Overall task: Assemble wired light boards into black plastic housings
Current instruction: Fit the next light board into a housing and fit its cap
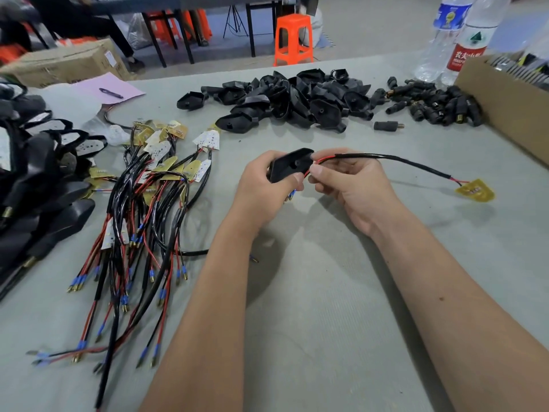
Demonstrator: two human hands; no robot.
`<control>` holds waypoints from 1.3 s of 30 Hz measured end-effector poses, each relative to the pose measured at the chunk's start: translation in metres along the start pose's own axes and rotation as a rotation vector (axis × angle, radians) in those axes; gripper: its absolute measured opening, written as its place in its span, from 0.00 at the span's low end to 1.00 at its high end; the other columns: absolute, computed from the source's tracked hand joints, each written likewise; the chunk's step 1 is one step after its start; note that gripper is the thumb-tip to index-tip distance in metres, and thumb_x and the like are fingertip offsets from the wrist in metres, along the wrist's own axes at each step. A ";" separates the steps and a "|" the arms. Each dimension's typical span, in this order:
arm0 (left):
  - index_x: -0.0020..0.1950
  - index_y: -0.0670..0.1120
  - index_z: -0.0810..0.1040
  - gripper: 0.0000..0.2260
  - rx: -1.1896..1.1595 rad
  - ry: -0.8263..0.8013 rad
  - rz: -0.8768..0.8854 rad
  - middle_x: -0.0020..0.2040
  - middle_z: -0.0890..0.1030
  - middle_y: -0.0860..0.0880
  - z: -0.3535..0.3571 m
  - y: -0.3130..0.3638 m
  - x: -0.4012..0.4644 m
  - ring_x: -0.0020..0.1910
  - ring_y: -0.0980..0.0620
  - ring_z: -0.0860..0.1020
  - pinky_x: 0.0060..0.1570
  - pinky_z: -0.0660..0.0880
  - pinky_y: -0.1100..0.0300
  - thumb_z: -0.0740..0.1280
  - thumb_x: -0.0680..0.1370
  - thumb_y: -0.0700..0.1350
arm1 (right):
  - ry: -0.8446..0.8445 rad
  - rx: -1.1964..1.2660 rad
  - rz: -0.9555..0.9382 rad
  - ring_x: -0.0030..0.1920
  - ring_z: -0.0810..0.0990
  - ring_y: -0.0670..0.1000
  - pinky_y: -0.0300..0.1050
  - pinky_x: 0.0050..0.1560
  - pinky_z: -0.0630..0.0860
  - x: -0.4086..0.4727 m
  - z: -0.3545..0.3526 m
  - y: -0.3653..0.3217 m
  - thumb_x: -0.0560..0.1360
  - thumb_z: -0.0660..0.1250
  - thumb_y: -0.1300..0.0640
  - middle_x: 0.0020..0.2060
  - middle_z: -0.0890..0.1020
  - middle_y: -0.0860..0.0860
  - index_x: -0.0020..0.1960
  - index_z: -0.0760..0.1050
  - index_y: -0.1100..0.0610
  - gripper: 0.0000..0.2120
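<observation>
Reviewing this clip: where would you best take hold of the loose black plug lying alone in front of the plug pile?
Grip the lone plug across its black cylindrical body, coming from above. It lies flat on the table, apart from the pile, brass tip pointing right, so both long sides look free for fingers.

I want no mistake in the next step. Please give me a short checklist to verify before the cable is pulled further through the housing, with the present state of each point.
1. Left hand grips the black housing firmly: ok.
2. Right hand pinches the red wires beside the housing hole: ok.
3. Blue-tipped terminals are already out below the housing: ok.
4. Black cable runs free, no knot: ok.
5. Yellow light board lies free on the table, apart from the cardboard box: ok.
6. Wires uncrossed inside the housing: cannot tell.
</observation>
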State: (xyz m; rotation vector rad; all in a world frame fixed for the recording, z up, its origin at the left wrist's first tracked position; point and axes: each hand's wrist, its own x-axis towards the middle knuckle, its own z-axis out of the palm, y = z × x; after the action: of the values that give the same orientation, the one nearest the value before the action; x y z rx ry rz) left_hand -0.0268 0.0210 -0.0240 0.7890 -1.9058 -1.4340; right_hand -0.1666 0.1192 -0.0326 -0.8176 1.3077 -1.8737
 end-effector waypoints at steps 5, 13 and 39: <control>0.57 0.39 0.79 0.07 -0.095 0.048 -0.083 0.34 0.82 0.50 0.002 -0.001 0.000 0.27 0.55 0.71 0.28 0.68 0.63 0.70 0.79 0.36 | 0.017 -0.008 0.006 0.40 0.86 0.52 0.38 0.40 0.81 0.000 0.001 0.002 0.76 0.73 0.70 0.38 0.86 0.57 0.45 0.82 0.62 0.05; 0.51 0.42 0.78 0.13 -0.228 0.042 -0.207 0.43 0.76 0.48 0.000 -0.003 0.007 0.35 0.55 0.75 0.45 0.78 0.61 0.57 0.80 0.30 | 0.173 0.104 -0.006 0.39 0.87 0.56 0.40 0.43 0.83 0.004 0.000 0.006 0.75 0.74 0.69 0.38 0.86 0.60 0.46 0.81 0.66 0.02; 0.47 0.48 0.86 0.08 0.039 0.162 0.017 0.42 0.86 0.47 0.009 -0.015 0.003 0.40 0.49 0.85 0.41 0.82 0.55 0.81 0.71 0.45 | 0.126 -0.224 -0.026 0.30 0.84 0.56 0.44 0.29 0.79 0.002 0.009 0.009 0.78 0.72 0.59 0.35 0.86 0.59 0.42 0.81 0.60 0.07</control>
State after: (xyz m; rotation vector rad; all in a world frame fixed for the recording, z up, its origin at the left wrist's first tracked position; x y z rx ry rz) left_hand -0.0346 0.0209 -0.0398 0.8783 -1.8171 -1.2855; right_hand -0.1588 0.1104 -0.0381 -0.8434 1.6150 -1.8460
